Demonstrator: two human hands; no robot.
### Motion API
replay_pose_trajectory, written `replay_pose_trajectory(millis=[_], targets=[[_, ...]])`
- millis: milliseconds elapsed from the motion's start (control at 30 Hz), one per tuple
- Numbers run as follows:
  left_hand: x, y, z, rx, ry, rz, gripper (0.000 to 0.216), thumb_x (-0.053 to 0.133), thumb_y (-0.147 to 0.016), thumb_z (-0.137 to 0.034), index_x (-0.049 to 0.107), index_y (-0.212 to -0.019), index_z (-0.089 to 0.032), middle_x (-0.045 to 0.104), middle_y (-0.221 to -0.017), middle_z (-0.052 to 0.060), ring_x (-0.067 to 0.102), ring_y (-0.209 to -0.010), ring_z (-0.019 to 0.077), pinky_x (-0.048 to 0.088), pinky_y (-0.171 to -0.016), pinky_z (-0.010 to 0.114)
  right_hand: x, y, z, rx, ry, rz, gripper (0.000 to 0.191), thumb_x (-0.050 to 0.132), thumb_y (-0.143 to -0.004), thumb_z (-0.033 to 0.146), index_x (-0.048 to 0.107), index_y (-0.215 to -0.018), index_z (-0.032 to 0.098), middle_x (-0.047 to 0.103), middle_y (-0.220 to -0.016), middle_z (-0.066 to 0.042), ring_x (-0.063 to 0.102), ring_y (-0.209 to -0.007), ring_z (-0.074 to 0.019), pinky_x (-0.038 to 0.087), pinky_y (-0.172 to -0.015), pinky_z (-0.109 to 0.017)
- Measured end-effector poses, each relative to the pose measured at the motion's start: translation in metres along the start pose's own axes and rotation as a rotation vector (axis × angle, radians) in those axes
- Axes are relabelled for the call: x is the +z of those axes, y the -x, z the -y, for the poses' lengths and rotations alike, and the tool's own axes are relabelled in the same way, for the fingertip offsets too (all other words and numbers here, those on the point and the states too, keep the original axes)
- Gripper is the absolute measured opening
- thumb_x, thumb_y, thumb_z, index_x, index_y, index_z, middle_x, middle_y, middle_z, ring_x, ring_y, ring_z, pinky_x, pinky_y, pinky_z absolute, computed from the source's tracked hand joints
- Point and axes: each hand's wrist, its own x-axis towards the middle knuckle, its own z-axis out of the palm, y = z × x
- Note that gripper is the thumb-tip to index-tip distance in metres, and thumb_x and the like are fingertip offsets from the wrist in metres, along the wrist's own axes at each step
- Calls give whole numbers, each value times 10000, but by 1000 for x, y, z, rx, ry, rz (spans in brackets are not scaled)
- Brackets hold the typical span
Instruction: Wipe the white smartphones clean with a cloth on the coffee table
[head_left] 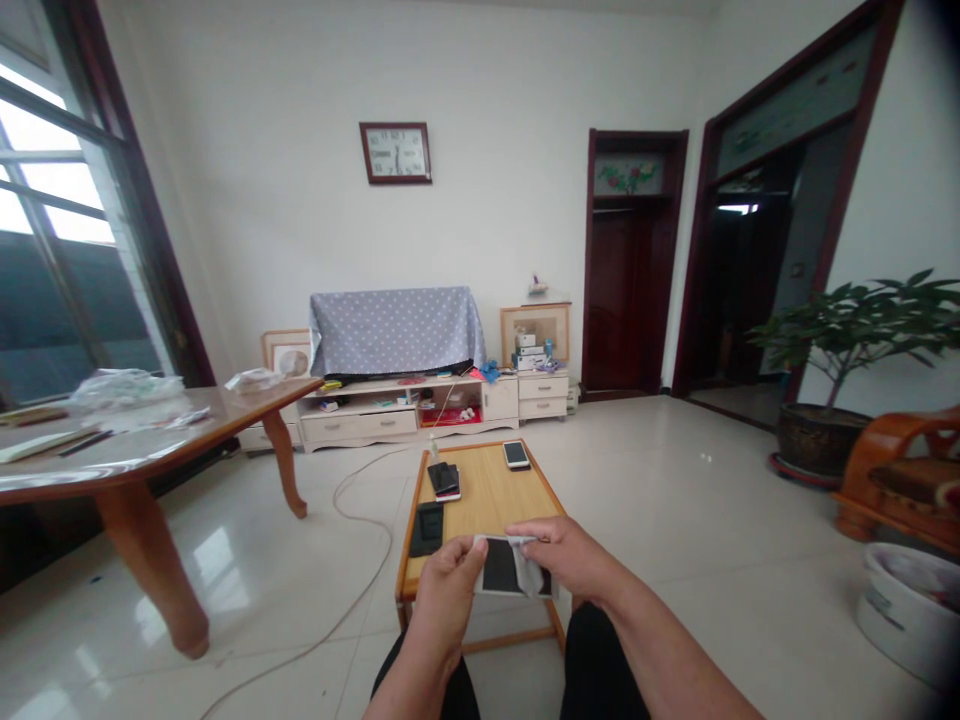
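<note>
A white-edged phone [499, 566] with a dark screen is held sideways above the near edge of a small wooden table [484, 490]. My left hand [451, 580] is closed on the phone's left end, thumb on the front. Pressed against the right part of the screen is a pale grey cloth [529, 572], pinched in my right hand [559, 550]. On the table's left side lie a black phone case [427, 528] and a stack of dark phones [444, 479]. A white phone [515, 454] lies at the far right corner.
A small bottle [433, 448] stands at the table's far left corner. A cable [390, 545] runs over the floor to the left. A large table [247, 408] is at left, a white bucket [904, 610] at right.
</note>
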Motion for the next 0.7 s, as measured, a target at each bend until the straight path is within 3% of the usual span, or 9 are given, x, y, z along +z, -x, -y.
replay_pose_trajectory(millis=[67, 267, 367, 533, 700], targets=[[-3, 0, 0, 16, -15, -4, 484, 645, -793, -614, 715, -920, -152, 721, -868, 54, 648, -821, 215, 479, -742, 292, -1, 1, -1, 31, -5, -34, 377, 590, -785, 336, 770, -1098, 227, 756, -1108, -54, 700, -968, -232, 513, -896, -368], [5, -1, -2, 51, -84, 42, 472, 653, -784, -614, 722, -896, -161, 719, -860, 46, 639, -824, 211, 472, -745, 277, 9, 2, 19, 32, 117, -123, 263, 622, -745, 361, 814, -897, 265, 791, -890, -25, 707, -862, -245, 531, -785, -320], [-1, 0, -4, 62, -65, 22, 469, 650, -789, -614, 722, -901, -164, 717, -857, 42, 640, -831, 211, 474, -743, 276, 5, 3, 21, 23, 138, -121, 253, 612, -735, 356, 813, -850, 255, 787, -833, -11, 704, -830, -243, 526, -765, -314], [-7, -1, -7, 39, -60, -32, 502, 628, -796, -639, 713, -906, -157, 704, -810, 42, 642, -796, 210, 475, -698, 274, 2, 4, 14, 30, 237, -159, 285, 593, -755, 335, 808, -924, 257, 786, -936, -19, 691, -912, -249, 502, -831, -336], [2, -3, -5, 85, -126, -3, 483, 640, -786, -622, 734, -877, -157, 716, -839, 52, 627, -803, 211, 470, -720, 277, 13, 2, 26, -113, 456, -166, 278, 613, -784, 297, 792, -991, 349, 779, -1013, 4, 646, -1041, -238, 431, -944, -323]])
